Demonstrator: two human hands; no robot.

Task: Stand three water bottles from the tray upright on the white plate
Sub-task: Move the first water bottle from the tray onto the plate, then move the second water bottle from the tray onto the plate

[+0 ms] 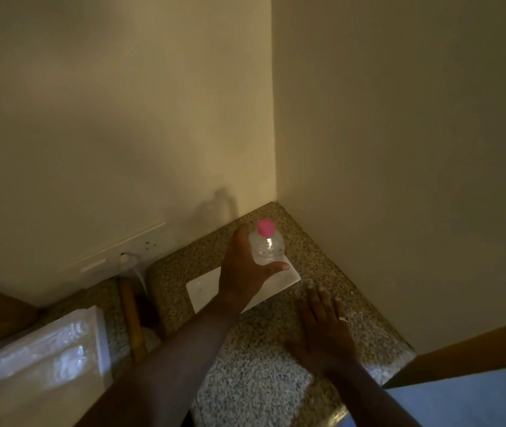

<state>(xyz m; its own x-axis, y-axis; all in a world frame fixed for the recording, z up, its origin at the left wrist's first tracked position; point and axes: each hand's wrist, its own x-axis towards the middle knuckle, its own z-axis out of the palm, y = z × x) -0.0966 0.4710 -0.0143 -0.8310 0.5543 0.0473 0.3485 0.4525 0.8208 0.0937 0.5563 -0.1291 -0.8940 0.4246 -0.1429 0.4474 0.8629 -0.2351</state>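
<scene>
My left hand (244,266) is wrapped around a clear water bottle (267,246) with a pink cap, holding it upright over the far right part of the white plate (205,291). Whether the bottle's base touches the plate is hidden by my fingers. My right hand (325,328) lies flat, fingers spread, on the speckled counter (251,377) just right of the plate, holding nothing. At the lower left, the white tray (100,340) holds more clear bottles (45,352) lying on their sides, with pink caps at the frame edge.
The counter ends in a corner where two cream walls (399,149) meet. A wall socket with a white plug (126,258) sits left of the plate. A wooden strip (131,318) runs between tray and plate. Blue floor (476,399) shows at the lower right.
</scene>
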